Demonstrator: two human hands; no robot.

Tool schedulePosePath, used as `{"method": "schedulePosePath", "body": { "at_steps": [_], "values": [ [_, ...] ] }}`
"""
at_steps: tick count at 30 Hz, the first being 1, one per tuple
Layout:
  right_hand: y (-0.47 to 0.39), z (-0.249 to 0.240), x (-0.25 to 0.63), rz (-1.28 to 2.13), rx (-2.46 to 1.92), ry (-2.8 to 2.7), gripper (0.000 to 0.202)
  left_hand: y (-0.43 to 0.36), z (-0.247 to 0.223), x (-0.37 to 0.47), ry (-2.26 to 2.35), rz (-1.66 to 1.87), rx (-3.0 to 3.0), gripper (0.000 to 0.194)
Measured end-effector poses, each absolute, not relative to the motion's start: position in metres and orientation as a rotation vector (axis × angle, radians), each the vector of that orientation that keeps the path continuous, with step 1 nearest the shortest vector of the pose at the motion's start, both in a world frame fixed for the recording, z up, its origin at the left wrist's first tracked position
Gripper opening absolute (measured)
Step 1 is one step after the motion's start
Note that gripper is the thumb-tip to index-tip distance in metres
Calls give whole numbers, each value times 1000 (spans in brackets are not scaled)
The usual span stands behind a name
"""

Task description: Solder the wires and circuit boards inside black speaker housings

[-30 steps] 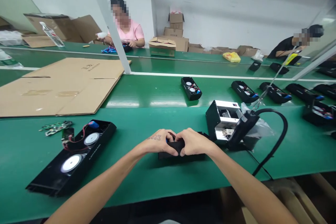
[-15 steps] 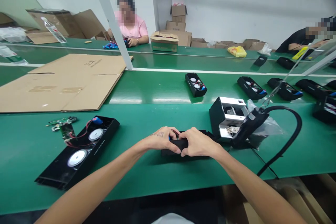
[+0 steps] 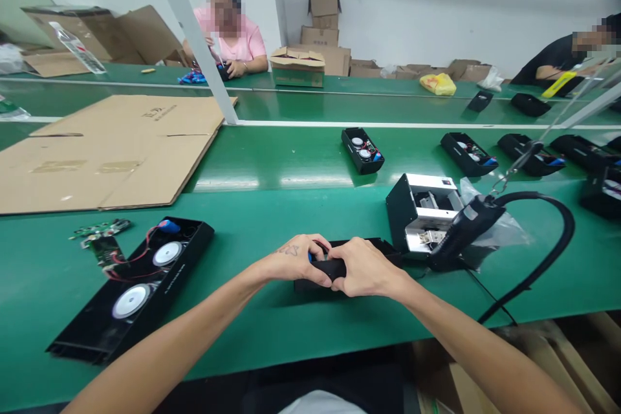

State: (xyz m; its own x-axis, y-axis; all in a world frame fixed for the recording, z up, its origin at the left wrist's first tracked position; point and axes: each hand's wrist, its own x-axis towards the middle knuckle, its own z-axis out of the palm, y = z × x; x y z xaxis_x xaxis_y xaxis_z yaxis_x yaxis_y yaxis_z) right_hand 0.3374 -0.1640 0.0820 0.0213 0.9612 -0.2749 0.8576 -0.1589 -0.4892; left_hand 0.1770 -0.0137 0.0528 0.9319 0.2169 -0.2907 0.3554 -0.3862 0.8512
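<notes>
A black speaker housing lies on the green bench in front of me, mostly covered by my fingers. My left hand grips its near wall from the left, thumb along the front and fingers curled inside. From the right, my right hand pinches the same wall, its thumb close to the left one. A bit of blue and a red wire show beside the left fingers; the rest of the inside is hidden. To the left lies a longer open speaker housing with two white round speakers, a blue connector and a wired green circuit board.
A black-and-silver machine stands right of my hands, with a black handheld electric screwdriver hanging on a coiled cable before it. Flat cardboard lies back left. Several open speaker housings sit on the strip beyond. Two people work across the bench.
My hands keep nearly the same grip on the housing. The view has shifted slightly. The person in pink across the bench has raised one hand.
</notes>
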Motion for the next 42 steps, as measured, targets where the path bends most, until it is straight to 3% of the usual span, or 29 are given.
{"method": "schedulePosePath", "body": {
  "at_steps": [12, 18, 21, 24, 26, 29, 33, 42],
  "values": [
    [-168, 71, 330, 669, -2125, -1951, 27, -17, 45, 175, 391, -107, 2068, 36],
    [-198, 77, 321, 561, -1991, -2053, 38, -38, 44, 161, 376, -51, 2181, 24],
    [-235, 83, 331, 208, -1797, -1764, 39, -59, 33, 146, 350, 20, 2313, 19],
    [-270, 79, 361, -408, -1609, -1105, 33, -78, 13, 132, 188, 234, 2557, 18],
    [-285, 71, 386, -640, -1568, -716, 41, -84, 2, 127, 100, 418, 2641, 17],
    [-291, 57, 420, -394, -1720, -523, 63, -86, -7, 125, 69, 539, 2650, 20],
    [-283, 43, 440, 66, -1684, -484, 51, -83, -7, 127, 60, 542, 2644, 22],
    [-280, 45, 435, 62, -1421, -497, 40, -84, -5, 127, 44, 582, 2678, 17]
  ]
}}
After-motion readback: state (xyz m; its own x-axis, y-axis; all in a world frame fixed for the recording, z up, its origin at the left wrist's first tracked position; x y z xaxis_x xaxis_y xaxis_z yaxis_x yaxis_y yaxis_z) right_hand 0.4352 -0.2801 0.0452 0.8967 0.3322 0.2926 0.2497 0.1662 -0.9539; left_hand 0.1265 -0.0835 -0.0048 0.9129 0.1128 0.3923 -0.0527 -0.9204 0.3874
